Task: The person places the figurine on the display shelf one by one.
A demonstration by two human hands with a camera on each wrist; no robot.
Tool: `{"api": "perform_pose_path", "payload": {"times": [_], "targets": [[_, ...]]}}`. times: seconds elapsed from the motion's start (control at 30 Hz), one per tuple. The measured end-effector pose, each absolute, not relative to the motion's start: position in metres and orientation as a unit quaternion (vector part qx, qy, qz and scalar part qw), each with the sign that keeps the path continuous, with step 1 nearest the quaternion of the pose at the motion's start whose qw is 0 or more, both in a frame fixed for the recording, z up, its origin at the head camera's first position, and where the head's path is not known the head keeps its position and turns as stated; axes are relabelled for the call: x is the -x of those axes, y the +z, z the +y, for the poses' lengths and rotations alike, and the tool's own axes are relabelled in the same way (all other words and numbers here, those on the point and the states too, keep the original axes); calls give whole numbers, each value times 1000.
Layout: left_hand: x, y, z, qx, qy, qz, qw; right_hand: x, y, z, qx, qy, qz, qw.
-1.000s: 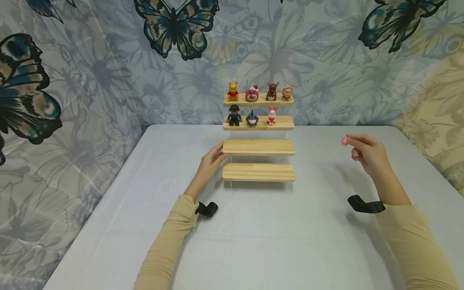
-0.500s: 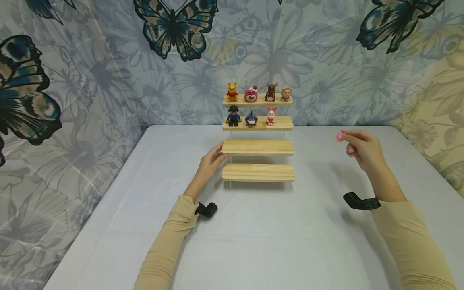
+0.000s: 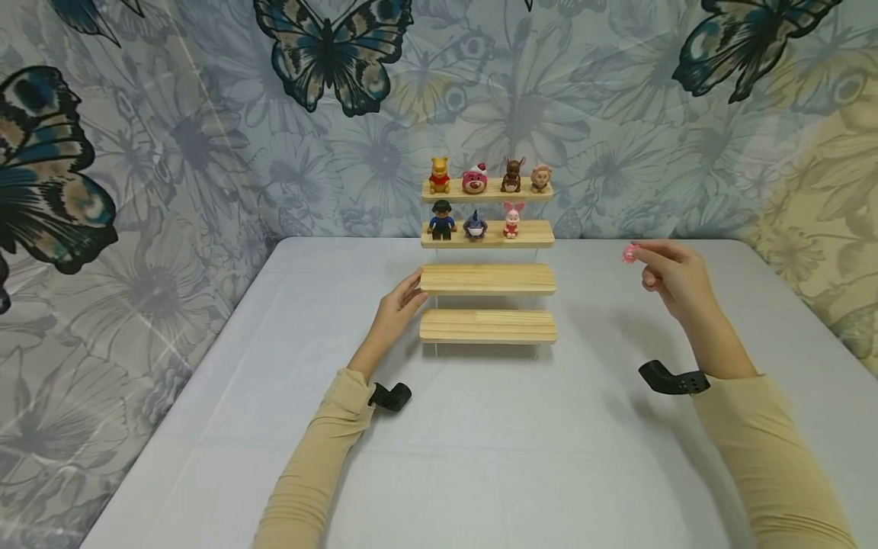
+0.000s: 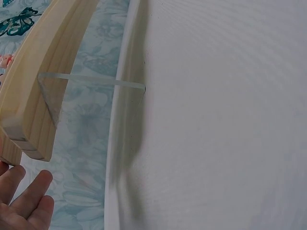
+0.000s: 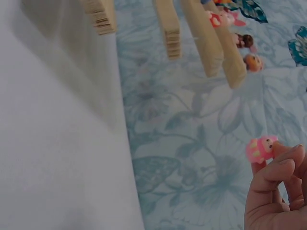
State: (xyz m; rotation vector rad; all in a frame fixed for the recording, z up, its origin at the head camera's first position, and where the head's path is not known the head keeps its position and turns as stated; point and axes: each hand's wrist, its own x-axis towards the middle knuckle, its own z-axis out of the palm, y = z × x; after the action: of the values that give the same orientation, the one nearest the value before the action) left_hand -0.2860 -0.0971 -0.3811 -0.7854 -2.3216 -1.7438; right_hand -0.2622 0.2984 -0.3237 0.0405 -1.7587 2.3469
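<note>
A four-tier wooden display shelf [image 3: 488, 280] with clear supports stands on the white-covered table. My left hand [image 3: 398, 306] holds the left end of its third board from the top, fingers and thumb at the board's end. In the left wrist view several fingers [image 4: 31, 199] show beside the wood. My right hand [image 3: 675, 278] is raised to the right of the shelf. Its thumb and fingers pinch a small pink toy figurine [image 5: 259, 149] with dark eyes and yellowish marks, partly hidden by the fingertips.
Several figurines line the top board, among them a yellow bear [image 3: 440, 175] and a pink bear head [image 3: 475, 179]. Below them stand a dark-hatted figure [image 3: 442, 220], a blue-purple donkey [image 3: 475, 225] and a pink piglet [image 3: 511, 219]. A butterfly-print cloth [image 3: 384, 160] hangs behind.
My right hand has moved left toward the shelf and slightly up, carrying the pink figurine. My left hand stays at the board's end.
</note>
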Motion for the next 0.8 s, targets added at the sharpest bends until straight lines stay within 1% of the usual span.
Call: {"api": "perform_pose_path", "payload": {"times": [0.23, 0.5, 0.8], "targets": [[283, -378, -97, 251, -575, -777, 59, 265, -319, 289, -14, 793, -600, 102], [284, -378, -97, 248, -579, -775, 56, 270, -316, 275, -50, 807, -580, 97], [286, -381, -97, 258, -576, -773, 66, 280, -312, 250, -35, 768, -631, 102]]}}
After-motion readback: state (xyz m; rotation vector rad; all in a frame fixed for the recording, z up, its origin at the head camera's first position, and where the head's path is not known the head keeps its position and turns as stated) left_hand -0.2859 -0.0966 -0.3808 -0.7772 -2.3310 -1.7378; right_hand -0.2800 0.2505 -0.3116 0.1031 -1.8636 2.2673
